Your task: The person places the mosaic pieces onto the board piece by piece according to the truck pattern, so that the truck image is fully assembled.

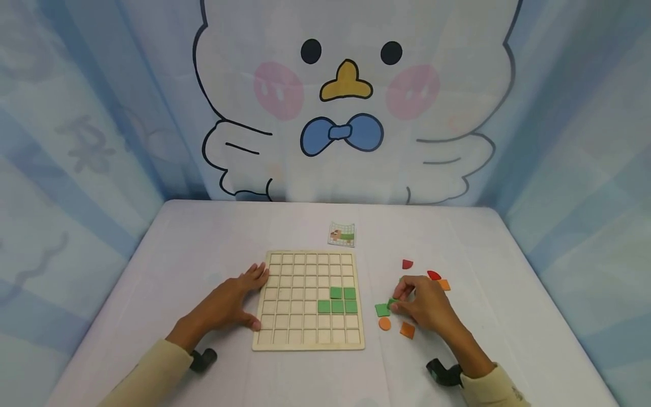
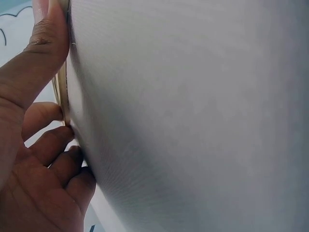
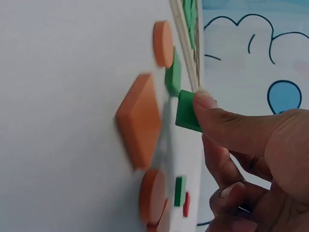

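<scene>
A pale wooden grid board (image 1: 291,294) lies on the white table, with several green square tiles (image 1: 337,306) set in cells on its right side. Fingertips and thumb of my left hand (image 1: 229,303) rest against the board's left edge, the fingers spread; the left wrist view shows the board's thin side (image 2: 63,92) at the thumb. To the right of the board, my right hand (image 1: 428,305) pinches a green square tile (image 3: 187,112) between thumb and fingers. Another green tile (image 1: 382,310) lies just left of the pinched one.
Around my right hand lie an orange disc (image 1: 384,324), orange squares (image 1: 407,330) and red quarter-round pieces (image 1: 407,264). A small picture card (image 1: 342,234) lies beyond the board's far edge. Printed curtains (image 1: 346,169) hang behind the table.
</scene>
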Demonstrator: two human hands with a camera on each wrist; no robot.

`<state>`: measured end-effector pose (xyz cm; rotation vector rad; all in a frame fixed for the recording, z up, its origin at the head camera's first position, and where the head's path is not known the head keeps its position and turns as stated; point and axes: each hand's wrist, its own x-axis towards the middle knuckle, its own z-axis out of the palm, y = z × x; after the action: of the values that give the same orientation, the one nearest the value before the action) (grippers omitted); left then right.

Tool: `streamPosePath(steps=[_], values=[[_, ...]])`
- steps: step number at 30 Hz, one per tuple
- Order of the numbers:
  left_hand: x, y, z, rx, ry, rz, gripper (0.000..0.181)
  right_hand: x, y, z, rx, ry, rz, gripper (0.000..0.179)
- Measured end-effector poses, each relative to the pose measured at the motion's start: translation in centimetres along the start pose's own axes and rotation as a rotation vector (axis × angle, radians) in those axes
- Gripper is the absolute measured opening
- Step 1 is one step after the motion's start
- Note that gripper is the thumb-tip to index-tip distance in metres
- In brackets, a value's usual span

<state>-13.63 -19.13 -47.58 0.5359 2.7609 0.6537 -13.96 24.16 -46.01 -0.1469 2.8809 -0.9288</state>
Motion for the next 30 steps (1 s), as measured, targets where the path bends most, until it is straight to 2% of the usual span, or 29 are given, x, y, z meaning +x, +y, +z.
streamPosePath(steps=[8,16,24,30], values=[[-0.1,0.1,0.0,-0.003,-0.013,-0.005,0.123,1.3,-3.5,1.7,0.083,-0.014,-0.04,0.021],[-0.2,0.3,-0.2,-0.006,-0.014,-0.011,0.122,2.5,-7.2,4.2,0.159,-0.065,-0.143,0.022],[-0.1,0.0,-0.1,-0.01,-0.007,0.002,0.122,3.2,-9.4,6.7,0.166,-0.117,-0.269,0.021],[-0.1,0.1,0.0,0.001,-0.006,-0.003,0.123,3.5,-10.3,8.0,0.124,-0.107,-0.323,0.019]])
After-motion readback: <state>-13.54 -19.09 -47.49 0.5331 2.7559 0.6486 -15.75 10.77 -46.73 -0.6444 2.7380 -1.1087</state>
